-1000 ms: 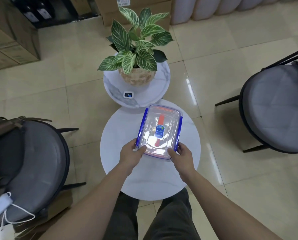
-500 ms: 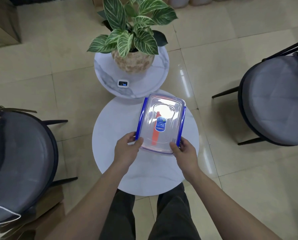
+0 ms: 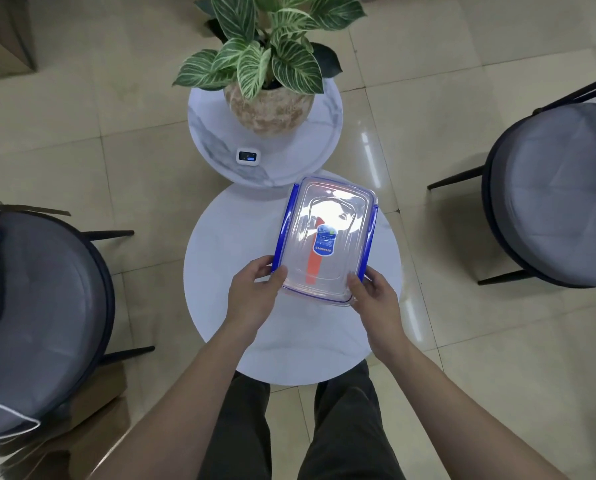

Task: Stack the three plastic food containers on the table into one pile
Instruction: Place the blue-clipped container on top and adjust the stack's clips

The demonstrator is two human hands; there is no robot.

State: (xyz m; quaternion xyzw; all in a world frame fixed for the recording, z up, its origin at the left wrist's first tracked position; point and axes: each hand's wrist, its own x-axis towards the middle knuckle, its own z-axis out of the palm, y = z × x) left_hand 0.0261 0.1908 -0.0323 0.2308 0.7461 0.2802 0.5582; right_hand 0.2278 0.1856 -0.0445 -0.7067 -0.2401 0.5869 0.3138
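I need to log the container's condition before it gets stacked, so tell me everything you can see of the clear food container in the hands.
The food container is rectangular with rounded corners, of clear, glossy plastic that catches a bright glare. Blue clip flaps run along both long sides, folded down. A blue label and an orange strip show at its middle. Its lid faces up, roughly level, over the right part of the round white table. The left hand and right hand grip its two near corners. Whether it rests on the table cannot be told.
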